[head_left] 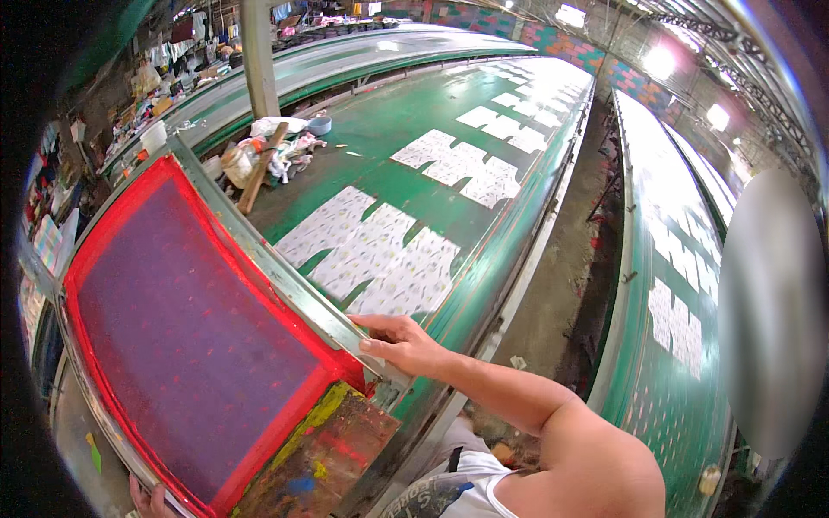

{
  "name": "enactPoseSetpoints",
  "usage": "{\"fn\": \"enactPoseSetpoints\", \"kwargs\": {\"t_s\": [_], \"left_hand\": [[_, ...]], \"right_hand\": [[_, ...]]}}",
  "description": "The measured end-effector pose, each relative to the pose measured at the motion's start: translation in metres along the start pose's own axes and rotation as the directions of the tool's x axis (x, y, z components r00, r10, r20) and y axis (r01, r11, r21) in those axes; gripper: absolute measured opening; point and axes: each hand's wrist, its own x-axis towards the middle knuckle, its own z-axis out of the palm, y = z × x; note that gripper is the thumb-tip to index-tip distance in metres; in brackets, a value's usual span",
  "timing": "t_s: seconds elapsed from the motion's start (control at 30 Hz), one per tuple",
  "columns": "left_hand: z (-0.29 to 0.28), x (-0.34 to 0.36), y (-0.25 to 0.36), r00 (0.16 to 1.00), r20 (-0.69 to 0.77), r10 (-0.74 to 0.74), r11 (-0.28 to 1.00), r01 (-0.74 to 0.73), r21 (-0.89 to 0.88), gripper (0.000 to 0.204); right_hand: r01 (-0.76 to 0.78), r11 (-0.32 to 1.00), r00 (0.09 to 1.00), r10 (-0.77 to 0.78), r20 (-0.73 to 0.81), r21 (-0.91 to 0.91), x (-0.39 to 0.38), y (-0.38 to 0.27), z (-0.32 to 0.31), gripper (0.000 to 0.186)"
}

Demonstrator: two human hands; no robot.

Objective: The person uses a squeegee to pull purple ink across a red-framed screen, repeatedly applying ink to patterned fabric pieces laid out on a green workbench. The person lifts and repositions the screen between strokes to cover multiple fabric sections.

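Note:
A large screen-printing frame [298,298] stands tilted in front of me, with purple mesh [190,319] bordered in bright red. My right hand [393,343] is closed over the metal edge of the frame near its right corner, thumb on the near side. At the lower left, my left hand [151,498] grips the opposite edge, with only a few fingers showing. Along the frame's near end is a paint-stained wooden board [324,453]. Just beyond the right hand, white patterned fabric pieces [371,255] lie flat on the long green printing table [345,129].
More fabric pieces [462,166] run in a row down the table. A plank [263,168], rags [289,160] and a blue bowl [319,125] sit at its left side. A pillar [257,60] rises behind. Across the aisle [553,285], another green table [665,393] holds similar pieces; a blurred grey shape [771,311] stands at right.

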Motion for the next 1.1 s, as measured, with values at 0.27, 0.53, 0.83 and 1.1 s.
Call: {"fn": "enactPoseSetpoints", "kwargs": {"t_s": [0.27, 0.53, 0.83, 1.1], "left_hand": [[0.192, -0.091, 0.062, 0.974, 0.082, -0.209, 0.966, 0.219, -0.14, 0.067], [0.318, -0.14, 0.038, 0.977, 0.106, -0.185, 0.963, 0.202, -0.18, 0.075], [0.376, -0.182, 0.045, 0.944, 0.103, -0.313, 0.879, 0.329, -0.345, 0.074], [0.394, -0.216, 0.057, 0.911, 0.092, -0.402, 0.847, 0.408, -0.341, 0.074]], "right_hand": [[-0.237, 0.947, 0.971, 0.225, -0.076, -0.216, 0.041, -0.003, -0.225, 0.057], [-0.383, 0.904, 0.9, 0.319, -0.298, -0.19, 0.049, 0.052, -0.327, 0.068], [-0.347, 0.921, 0.896, 0.381, -0.229, 0.178, 0.049, 0.068, -0.384, 0.051], [-0.366, 0.928, 0.907, 0.372, -0.197, 0.066, 0.042, 0.065, -0.415, 0.051]]}}
